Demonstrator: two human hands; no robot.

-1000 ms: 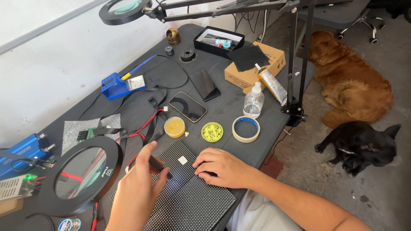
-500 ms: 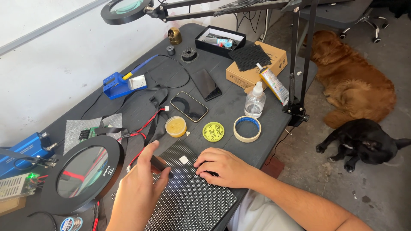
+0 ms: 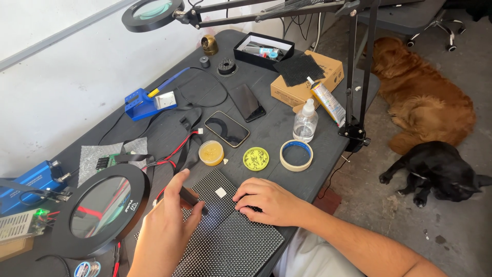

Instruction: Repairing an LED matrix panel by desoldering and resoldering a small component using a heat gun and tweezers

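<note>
A black dotted LED panel [image 3: 233, 246] lies flat at the near edge of the dark table [image 3: 271, 131]. My left hand [image 3: 164, 231] holds a dark pen-like tool [image 3: 192, 199] with its tip down on the panel. My right hand [image 3: 269, 201] rests on the panel's right side, fingers curled and pressing it down. A small white square [image 3: 220, 192] sits on the panel just beyond the tool tip.
A round magnifier lamp [image 3: 100, 208] stands left of my left hand. Beyond the panel sit a yellow paste tin [image 3: 211, 152], a green lid [image 3: 255, 158], a tape roll [image 3: 296, 155], two phones [image 3: 227, 128], a spray bottle [image 3: 306, 122], a cardboard box [image 3: 307, 77]. Two dogs [image 3: 425, 102] lie on the floor at right.
My hands have hardly moved; the tool tip stays on the panel. The view has shifted slightly.
</note>
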